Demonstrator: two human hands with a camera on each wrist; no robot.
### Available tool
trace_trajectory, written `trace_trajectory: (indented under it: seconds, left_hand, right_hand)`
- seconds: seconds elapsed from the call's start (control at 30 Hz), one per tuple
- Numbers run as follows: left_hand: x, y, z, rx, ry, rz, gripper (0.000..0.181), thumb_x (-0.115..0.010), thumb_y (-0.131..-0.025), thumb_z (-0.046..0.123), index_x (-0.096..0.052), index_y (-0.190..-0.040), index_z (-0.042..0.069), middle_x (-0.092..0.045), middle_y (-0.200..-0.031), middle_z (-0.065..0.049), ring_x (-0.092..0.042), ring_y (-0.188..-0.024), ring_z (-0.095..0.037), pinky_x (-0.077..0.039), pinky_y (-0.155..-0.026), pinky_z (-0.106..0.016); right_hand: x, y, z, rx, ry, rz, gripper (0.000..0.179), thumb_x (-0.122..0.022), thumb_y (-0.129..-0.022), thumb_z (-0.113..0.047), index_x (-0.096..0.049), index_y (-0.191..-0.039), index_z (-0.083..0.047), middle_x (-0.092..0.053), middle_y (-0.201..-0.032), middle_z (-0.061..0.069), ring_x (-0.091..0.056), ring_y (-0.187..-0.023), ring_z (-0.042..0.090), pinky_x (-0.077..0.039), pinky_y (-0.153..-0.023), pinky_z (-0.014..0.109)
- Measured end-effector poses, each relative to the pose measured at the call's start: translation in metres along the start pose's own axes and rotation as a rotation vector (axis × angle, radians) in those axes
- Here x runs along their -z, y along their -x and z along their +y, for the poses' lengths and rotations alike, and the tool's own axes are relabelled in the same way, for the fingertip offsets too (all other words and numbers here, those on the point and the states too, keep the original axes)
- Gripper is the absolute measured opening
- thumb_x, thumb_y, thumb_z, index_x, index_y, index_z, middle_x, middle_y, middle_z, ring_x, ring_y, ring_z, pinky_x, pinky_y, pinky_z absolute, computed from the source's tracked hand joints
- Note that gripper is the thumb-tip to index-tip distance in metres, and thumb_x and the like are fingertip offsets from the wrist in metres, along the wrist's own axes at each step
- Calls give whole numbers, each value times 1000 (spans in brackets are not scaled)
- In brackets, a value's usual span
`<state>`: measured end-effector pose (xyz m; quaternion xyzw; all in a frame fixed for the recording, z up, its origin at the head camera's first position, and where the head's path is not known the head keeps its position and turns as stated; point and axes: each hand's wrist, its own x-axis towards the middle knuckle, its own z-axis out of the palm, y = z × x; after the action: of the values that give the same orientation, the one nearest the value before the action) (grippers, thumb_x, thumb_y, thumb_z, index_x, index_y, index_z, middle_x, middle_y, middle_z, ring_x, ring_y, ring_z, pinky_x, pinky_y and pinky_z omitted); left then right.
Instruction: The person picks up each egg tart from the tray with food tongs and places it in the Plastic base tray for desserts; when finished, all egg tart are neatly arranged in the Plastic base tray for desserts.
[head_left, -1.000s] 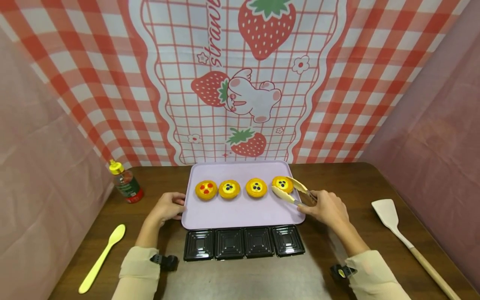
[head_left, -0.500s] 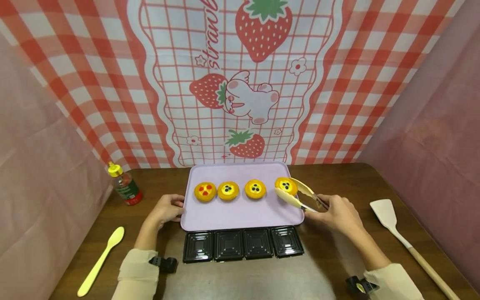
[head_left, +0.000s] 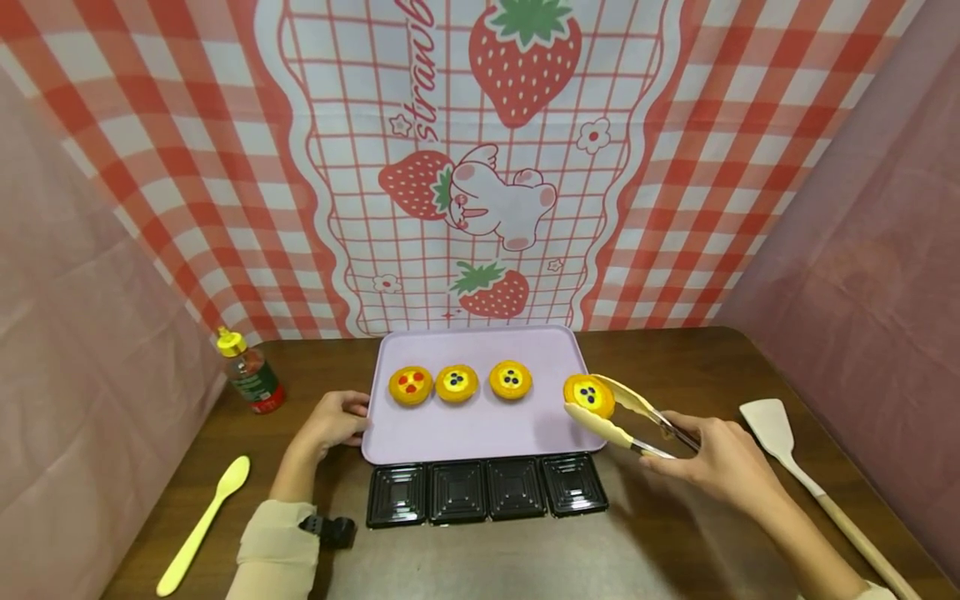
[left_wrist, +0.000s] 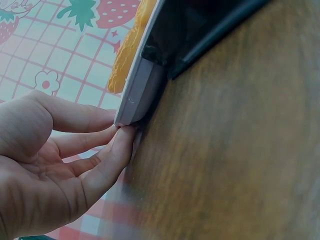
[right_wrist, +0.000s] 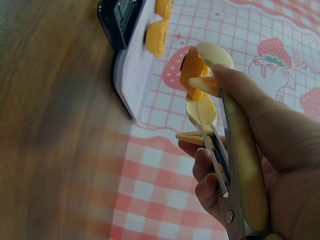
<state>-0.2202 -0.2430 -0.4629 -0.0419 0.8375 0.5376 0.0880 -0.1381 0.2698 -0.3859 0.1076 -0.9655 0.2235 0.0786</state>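
My right hand [head_left: 723,462] grips a pair of tongs [head_left: 622,435] with cream tips and metal arms. Between the tips sits a yellow tart [head_left: 589,396] topped with dark blue berries, lifted off the tray in the right wrist view. The lilac tray [head_left: 480,433] still bears three tarts in a row: a tart with red pieces [head_left: 411,386] at left, then two berry-topped tarts, one in the middle [head_left: 457,383] and one at right [head_left: 511,380]. At the tray's left edge my left hand [head_left: 335,421] pinches the rim between thumb and fingers, seen close in the left wrist view.
Several black square plastic containers [head_left: 458,492] stand in a row along the tray's front edge. A squeeze bottle [head_left: 253,375] and a pale yellow spoon [head_left: 204,525] are at left. A white spatula [head_left: 787,446] with wooden handle lies at right. A patterned cloth hangs behind.
The berry tart in the tongs has risen off the tray and moved right and nearer to me with my right hand. My left hand keeps its place at the rim.
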Motion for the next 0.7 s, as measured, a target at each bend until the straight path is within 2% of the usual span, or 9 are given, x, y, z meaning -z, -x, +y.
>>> trace_trajectory:
  seconds: [0.1,0.33,0.43,0.6,0.7]
  left_hand:
    - [-1,1,-1,7,-4,3,46,-65,-83,-9,-52,-126,-17,-58,-100,-25,-62,-77,-25,-61,-63,-40]
    - [-3,1,-2,13,1,-5,48,-65,-82,-9,-51,-127,-17,-57,-101,-25,-61,-77,-24,-61,-63,-40]
    - [-3,-1,-3,15,-4,-3,47,-65,-83,-8,-51,-127,-17,-58,-101,-25,-61,-77,-24,-61,-63,-39]
    - [0,-4,-3,5,-4,7,47,-65,-83,-9,-52,-127,-17,-58,-100,-25,-61,-77,-24,-61,-63,-39]
    - [0,-4,-4,5,2,8,46,-65,-83,-9,-52,-127,-17,-58,-100,-25,-61,-76,-23,-61,-63,-38]
  right_hand:
    - [-1,10,-2,7,13,-5,74,-86,-69,-51,-70,-121,-2,-63,-74,-1,-42,-57,13,-35,-49,27]
    - [-7,32,-2,40,41,-4,76,-88,-65,-51,-71,-119,-1,-57,-62,-6,-36,-53,9,-33,-47,25]
    - [-10,38,-3,59,38,-6,76,-89,-64,-52,-72,-118,-2,-60,-64,-5,-37,-55,8,-35,-49,25]
    - [-16,46,-3,62,15,-71,76,-87,-64,-56,-72,-119,-4,-64,-71,-6,-38,-56,5,-36,-50,24]
    - [-21,49,-2,54,-4,-100,76,-87,-64,-55,-72,-118,-4,-69,-80,0,-39,-57,4,-36,-49,24]
